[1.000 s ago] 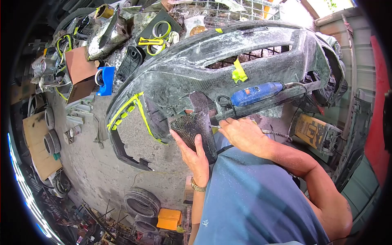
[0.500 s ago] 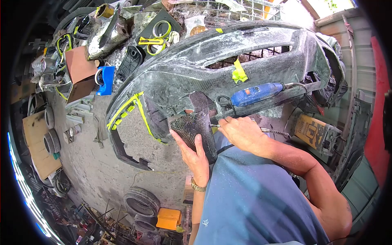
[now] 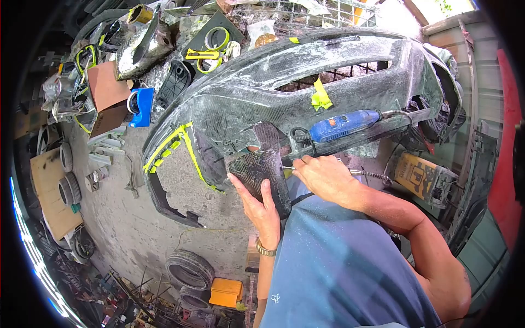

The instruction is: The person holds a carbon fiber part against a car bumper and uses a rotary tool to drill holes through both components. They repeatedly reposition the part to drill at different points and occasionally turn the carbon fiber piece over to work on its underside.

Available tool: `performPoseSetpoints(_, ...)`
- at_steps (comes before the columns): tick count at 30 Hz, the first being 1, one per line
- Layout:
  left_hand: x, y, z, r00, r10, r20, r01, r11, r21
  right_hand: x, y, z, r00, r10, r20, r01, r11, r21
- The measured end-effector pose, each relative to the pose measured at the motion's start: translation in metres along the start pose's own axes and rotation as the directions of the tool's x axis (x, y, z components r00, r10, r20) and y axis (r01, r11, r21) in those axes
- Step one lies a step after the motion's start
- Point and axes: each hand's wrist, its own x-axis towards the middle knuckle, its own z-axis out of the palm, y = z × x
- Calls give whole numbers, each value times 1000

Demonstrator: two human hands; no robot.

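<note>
A small curved carbon-fibre panel [image 3: 262, 170] is held upright in my left hand [image 3: 260, 205], with fingers wrapped behind it and the thumb on its face. My right hand [image 3: 322, 177] grips the thin handpiece of a flexible-shaft rotary tool [image 3: 361, 174], its tip touching the panel's right edge. The tool's blue motor body [image 3: 342, 126] lies on a ledge of the big carbon-fibre car bumper [image 3: 273, 93] just behind the panel. Yellow-green tape [image 3: 320, 98] marks the bumper.
A blue tape dispenser [image 3: 141, 107], tape rolls [image 3: 213, 39] and mould parts lie on the concrete at the upper left. Tyres [image 3: 188, 270] and an orange box [image 3: 226, 293] sit near my feet. A yellow machine [image 3: 418, 176] stands at the right.
My right hand has shifted very slightly along the panel's edge. Everything else stays where it was.
</note>
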Motion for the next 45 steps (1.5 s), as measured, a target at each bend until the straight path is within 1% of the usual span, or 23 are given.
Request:
performPoseSetpoints(3,0,0,1,999,35,-22,-34,998,45,1,0,-1,999,5,-35,-4,1000,26)
performPoseSetpoints(6,2,0,1,999,36,-18,-36,999,26,-2,0,-6,999,-32,2,32,999,-12)
performPoseSetpoints(9,3,0,-3,1000,7,-3,-7,1000,-7,-3,2,-14,999,-36,-19,37,998,47)
performPoseSetpoints(12,4,1,-4,1000,11,2,-11,1000,-4,-2,13,-11,988,-78,-133,84,996,37)
performPoseSetpoints(13,5,0,-4,1000,23,-1,-23,1000,4,-1,13,-12,988,-78,-134,83,996,35)
performPoseSetpoints(15,5,-1,-5,999,34,-7,-34,999,14,2,10,-13,994,-92,-64,92,996,-2)
performPoseSetpoints(22,6,1,-6,1000,6,10,-6,1000,-2,8,10,-3,989,-119,-84,117,993,-27)
performPoseSetpoints(25,6,0,-5,1000,0,14,0,1000,-17,7,10,-3,992,-95,-80,94,995,-22)
performPoseSetpoints(28,7,-1,-6,1000,8,10,-8,1000,-24,5,9,-9,996,-78,-29,78,997,-10)
performPoseSetpoints(30,8,-10,-8,1000,12,2,-12,1000,-23,2,10,-20,998,-58,13,54,977,207)
performPoseSetpoints(31,12,-25,-10,995,-90,51,99,972,-213,1,13,-24,998,-62,11,58,977,207)
performPoseSetpoints(32,14,-34,-11,977,-176,118,209,897,-389,1,17,-28,998,-25,-50,39,949,311)
performPoseSetpoints(33,16,-32,-12,980,-169,110,199,900,-387,0,20,-33,994,15,-110,32,910,414)
performPoseSetpoints(35,21,-27,-20,959,-223,174,282,705,-651,-1,28,-40,983,96,-154,-9,874,486)
performPoseSetpoints(36,22,-31,-22,949,-237,209,314,634,-707,-4,30,-46,985,123,-121,-37,838,545)
performPoseSetpoints(37,23,-29,-26,955,-228,188,293,646,-705,-4,30,-51,986,145,-86,-65,798,599)
performPoseSetpoints(38,25,-26,-27,949,-226,221,315,624,-715,-2,26,-50,987,128,-102,-42,799,601)
performPoseSetpoints(39,27,-23,-28,940,-221,260,341,598,-725,-4,23,-46,982,4,-187,111,790,603)
performPoseSetpoints(40,27,-23,-29,943,-202,263,331,628,-704,-7,20,-43,956,-111,-271,256,765,591)
performPoseSetpoints(41,27,-21,-30,947,-187,262,320,633,-705,-9,14,-40,926,-217,-309,356,775,522)
performPoseSetpoints(43,26,-16,-29,944,-178,279,330,580,-745,-14,2,-42,931,-318,-179,365,825,432)
performPoseSetpoints(44,25,-12,-28,946,-167,279,323,583,-745,-13,-5,-47,929,-317,-190,369,825,428)
performPoseSetpoints(45,22,-8,-27,965,-152,215,262,639,-723,-12,-12,-54,955,-276,-107,296,897,328)
